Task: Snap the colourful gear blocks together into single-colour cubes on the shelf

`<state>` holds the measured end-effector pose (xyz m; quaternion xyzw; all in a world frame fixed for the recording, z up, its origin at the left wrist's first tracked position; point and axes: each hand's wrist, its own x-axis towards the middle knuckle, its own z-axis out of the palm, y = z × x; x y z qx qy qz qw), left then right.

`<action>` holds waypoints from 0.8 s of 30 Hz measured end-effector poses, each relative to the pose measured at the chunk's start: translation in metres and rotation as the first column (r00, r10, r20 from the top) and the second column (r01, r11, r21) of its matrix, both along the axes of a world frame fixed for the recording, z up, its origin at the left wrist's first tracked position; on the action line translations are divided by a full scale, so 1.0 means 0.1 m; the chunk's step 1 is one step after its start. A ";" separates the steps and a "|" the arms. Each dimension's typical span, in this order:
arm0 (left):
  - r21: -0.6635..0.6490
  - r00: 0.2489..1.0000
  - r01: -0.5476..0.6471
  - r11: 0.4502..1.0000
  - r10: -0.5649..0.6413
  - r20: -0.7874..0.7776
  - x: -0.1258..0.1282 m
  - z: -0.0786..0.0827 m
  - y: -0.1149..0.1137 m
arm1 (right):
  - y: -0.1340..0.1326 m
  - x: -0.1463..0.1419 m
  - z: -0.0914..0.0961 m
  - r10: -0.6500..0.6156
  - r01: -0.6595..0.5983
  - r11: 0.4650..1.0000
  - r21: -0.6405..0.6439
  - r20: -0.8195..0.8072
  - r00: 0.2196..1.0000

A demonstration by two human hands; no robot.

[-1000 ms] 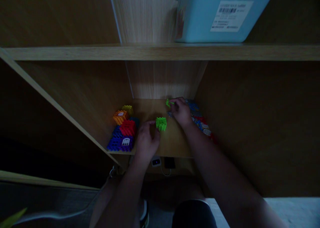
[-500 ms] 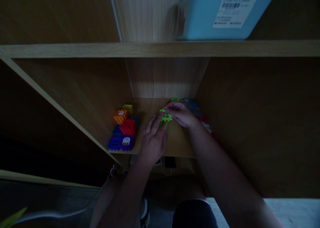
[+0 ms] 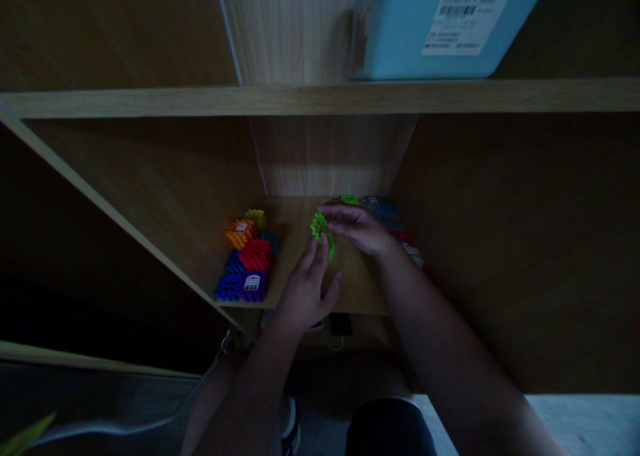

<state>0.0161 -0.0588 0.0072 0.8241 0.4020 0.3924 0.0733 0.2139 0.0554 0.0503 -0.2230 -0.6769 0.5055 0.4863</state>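
Bright green interlocking building blocks (image 3: 319,225) with notched edges are between my two hands, above the shelf board. My right hand (image 3: 357,229) has its fingers closed at the right side of the blocks. From below, the fingertips of my left hand (image 3: 307,286) touch them, and its thumb stands apart. A second green part (image 3: 331,246) hangs beneath the first, partly hidden by the fingers. How the green parts join is too small and dim to tell.
Left on the shelf board (image 3: 295,206) stand stacked blocks: orange (image 3: 241,233), yellow (image 3: 257,219), red (image 3: 257,255) and purple (image 3: 253,286). More blocks (image 3: 383,211) line the right wall, partly behind my right arm. A blue bin (image 3: 400,36) sits on the upper shelf (image 3: 310,101).
The green piece has turned from lying flat to showing a rounded, notched side, a little farther left. My left thumb has spread away from the fingers.
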 end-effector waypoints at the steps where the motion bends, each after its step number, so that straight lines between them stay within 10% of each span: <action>1: -0.012 1.000 0.011 1.000 -0.011 -0.011 0.00 -0.01 0.00 | 0.00 0.01 0.00 0.006 -0.007 1.000 0.008 0.022 1.000; 24: 0.015 1.000 0.020 1.000 -0.020 0.021 0.02 -0.04 0.01 | -0.39 -0.17 -0.02 -0.213 0.210 0.972 0.106 0.018 0.977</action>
